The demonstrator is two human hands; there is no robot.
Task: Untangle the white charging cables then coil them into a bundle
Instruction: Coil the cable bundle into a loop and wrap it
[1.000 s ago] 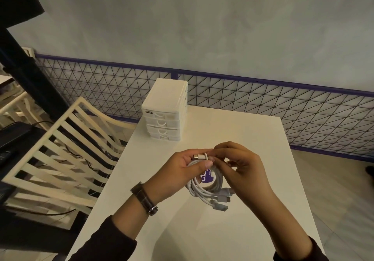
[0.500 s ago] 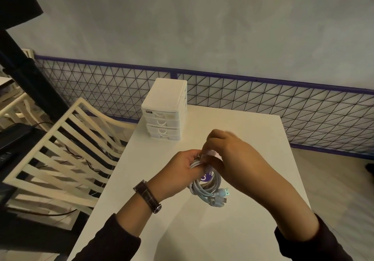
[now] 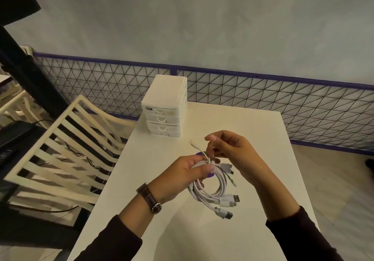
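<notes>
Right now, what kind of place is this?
Probably a café or small indoor seating corner; I can't be sure. A white table stands beside a cream slatted chair, a purple-trimmed wire mesh panel lines the grey wall, and a little drawer unit sits on the table.

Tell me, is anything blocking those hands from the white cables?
Nothing visible does. The left hand grips the coiled white cables, and the right hand pinches a loose strand at the coil's top.
</notes>
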